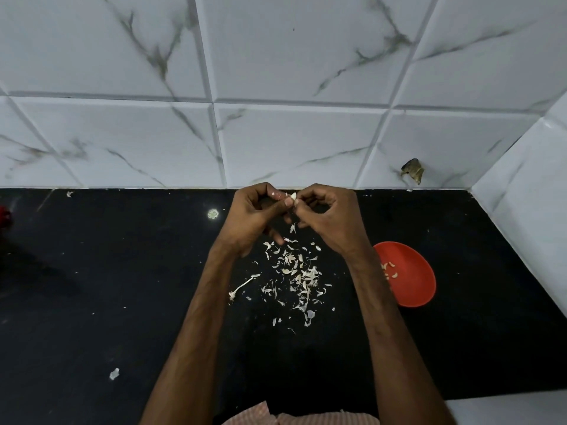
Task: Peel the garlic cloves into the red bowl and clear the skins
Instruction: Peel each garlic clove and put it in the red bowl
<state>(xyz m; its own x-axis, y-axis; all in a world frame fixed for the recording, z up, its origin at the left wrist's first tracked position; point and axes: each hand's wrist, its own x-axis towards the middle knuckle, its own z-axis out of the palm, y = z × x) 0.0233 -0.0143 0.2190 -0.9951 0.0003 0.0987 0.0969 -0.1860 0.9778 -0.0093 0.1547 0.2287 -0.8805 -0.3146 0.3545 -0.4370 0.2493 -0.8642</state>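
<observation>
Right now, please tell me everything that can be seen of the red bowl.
The red bowl is round, shallow and smooth, plastic by its look. It stands upright on the black counter, right of the scattered skins and apart from them. A few pale peeled cloves lie inside, near its left side. The right forearm hides its left rim; whether they touch cannot be told.

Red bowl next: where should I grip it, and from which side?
Pinch the rim of the red bowl at its right edge, coming in from the right. It sits upright and shallow, the peeled cloves lie toward its left, and the right forearm crosses over that left edge.
</observation>
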